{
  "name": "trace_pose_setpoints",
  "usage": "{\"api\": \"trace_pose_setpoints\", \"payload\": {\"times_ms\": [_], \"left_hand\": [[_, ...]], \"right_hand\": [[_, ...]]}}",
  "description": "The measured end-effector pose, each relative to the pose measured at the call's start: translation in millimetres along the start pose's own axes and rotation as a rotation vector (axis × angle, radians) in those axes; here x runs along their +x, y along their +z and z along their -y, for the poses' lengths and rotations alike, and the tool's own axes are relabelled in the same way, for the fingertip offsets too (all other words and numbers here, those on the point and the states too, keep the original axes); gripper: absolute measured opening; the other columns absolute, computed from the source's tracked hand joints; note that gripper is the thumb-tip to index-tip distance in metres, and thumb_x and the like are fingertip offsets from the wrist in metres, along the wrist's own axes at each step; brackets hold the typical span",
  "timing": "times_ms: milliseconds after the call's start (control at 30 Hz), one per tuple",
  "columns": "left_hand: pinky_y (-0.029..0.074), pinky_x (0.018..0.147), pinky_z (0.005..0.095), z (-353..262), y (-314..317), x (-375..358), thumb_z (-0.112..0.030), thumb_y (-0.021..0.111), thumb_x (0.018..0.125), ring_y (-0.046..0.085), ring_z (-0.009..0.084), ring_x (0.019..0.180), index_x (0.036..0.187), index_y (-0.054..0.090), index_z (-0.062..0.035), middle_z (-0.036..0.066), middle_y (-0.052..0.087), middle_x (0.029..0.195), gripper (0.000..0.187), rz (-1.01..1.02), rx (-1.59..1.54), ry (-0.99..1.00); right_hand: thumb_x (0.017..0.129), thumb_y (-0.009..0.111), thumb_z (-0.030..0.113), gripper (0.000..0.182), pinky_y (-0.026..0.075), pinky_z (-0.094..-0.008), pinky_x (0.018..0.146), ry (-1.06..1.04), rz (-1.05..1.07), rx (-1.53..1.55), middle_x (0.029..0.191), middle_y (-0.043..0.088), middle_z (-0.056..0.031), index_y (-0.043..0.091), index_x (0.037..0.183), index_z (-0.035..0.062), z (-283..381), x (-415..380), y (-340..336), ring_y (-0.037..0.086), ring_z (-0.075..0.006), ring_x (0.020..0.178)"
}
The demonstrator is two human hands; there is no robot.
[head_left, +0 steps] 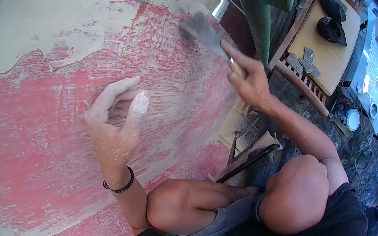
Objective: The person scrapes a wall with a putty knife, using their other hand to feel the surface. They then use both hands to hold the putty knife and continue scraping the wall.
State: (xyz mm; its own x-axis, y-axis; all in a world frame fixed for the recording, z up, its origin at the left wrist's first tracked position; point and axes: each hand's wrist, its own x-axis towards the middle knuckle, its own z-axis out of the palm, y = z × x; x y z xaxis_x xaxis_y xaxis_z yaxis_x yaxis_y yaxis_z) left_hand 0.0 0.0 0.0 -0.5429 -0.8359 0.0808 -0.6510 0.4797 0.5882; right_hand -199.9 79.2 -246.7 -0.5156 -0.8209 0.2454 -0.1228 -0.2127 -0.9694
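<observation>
My right hand [248, 79] is closed round the handle of a scraper [203, 30], a wide flat blade blurred by motion. The blade lies over the upper right part of a large curved surface [24, 135] with scraped red paint and pale patches. My left hand [114, 116] is raised in front of the red area, its dusty fingers curled and the thumb apart, with nothing in it. Around the left wrist is a dark bead bracelet [123, 188]. Whether the left hand touches the surface cannot be made out.
A green stand [258, 8] rises at the top right. Beyond it is a wooden bench [302, 88] with a pale cushion [341, 59], black items [330, 30] and small grey plates [306, 62]. A round white-topped can [353, 120] stands lower right. My bent knees are below.
</observation>
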Motion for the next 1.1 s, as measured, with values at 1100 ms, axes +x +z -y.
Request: {"api": "trace_pose_setpoints", "payload": {"times_ms": [1100], "left_hand": [[0.054, 0.075, 0.0246, -5.3, -3.9, -1.2, -0.013, 0.069, 0.098, 0.072, 0.0121, 0.088, 0.122, 0.069, 0.0026, 0.012, 0.078, 0.098, 0.029, -0.006, -0.053, 0.026]], "right_hand": [[0.079, 0.064, 0.009, 0.069, 0.051, -0.0327, 0.093, 0.328, 0.104, 0.016, 0.111, 0.075, -0.0208, 0.060, 0.147, 0.0152, 40.2, -3.0, -15.0, 0.067, -0.0174, 0.097]]}}
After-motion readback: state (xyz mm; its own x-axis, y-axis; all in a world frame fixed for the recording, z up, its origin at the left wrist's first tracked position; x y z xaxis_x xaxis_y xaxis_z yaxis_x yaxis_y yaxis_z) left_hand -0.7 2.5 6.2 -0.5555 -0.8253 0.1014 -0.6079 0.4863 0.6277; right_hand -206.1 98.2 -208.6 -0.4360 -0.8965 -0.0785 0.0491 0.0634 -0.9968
